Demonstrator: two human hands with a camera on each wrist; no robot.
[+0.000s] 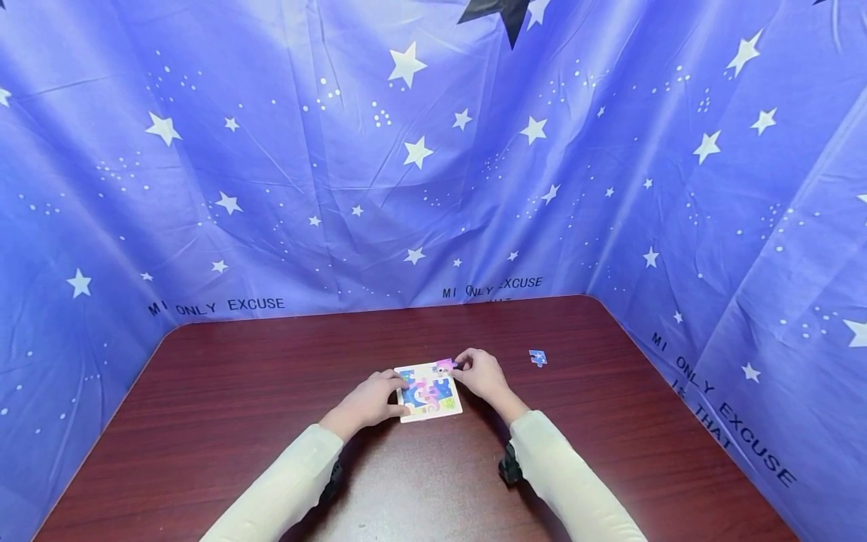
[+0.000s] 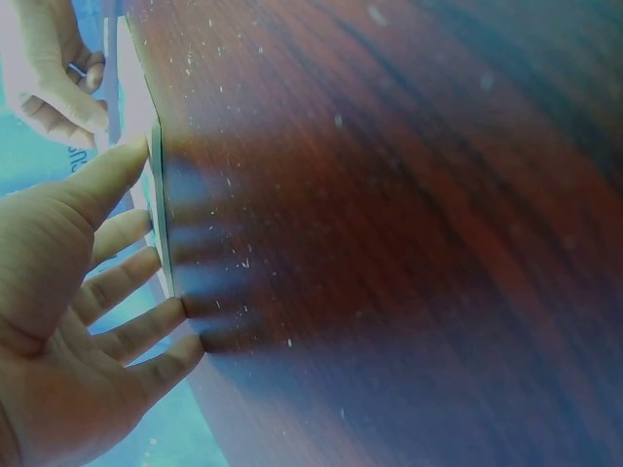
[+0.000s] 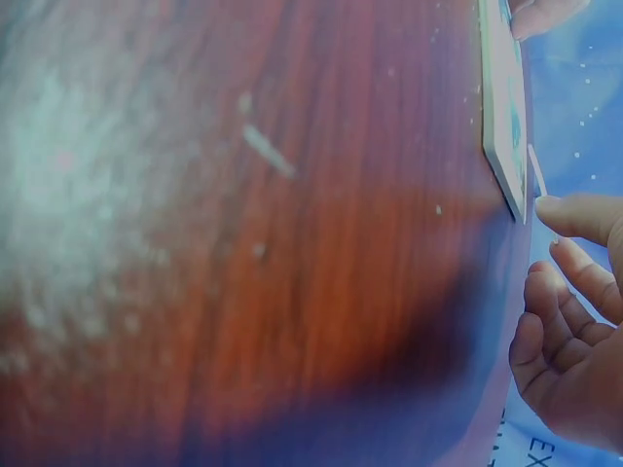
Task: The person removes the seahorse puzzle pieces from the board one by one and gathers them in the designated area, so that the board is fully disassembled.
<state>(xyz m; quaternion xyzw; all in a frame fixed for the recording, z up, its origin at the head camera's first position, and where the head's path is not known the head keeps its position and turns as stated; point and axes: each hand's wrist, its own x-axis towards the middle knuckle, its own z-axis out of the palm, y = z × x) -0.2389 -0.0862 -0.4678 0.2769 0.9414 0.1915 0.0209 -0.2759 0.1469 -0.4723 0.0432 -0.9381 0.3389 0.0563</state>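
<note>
A square jigsaw board [image 1: 443,413] with a white rim lies on the table, its picture pink, blue and green. At its left side, my left hand [image 1: 371,399] rests with thumb and spread fingers touching the edge; the left wrist view shows these fingers [image 2: 127,336] fairly straight. My right hand [image 1: 484,374] pinches a pink jigsaw piece [image 1: 444,365] over the board's far right corner. In the right wrist view the piece [image 3: 537,172] appears as a thin raised edge at the thumb tip. Whether it touches the board I cannot tell.
A loose blue jigsaw piece [image 1: 538,357] lies on the dark red wooden table [image 1: 271,376], to the right of my right hand. A blue star-printed curtain [image 1: 339,165] hangs around the table's back and sides.
</note>
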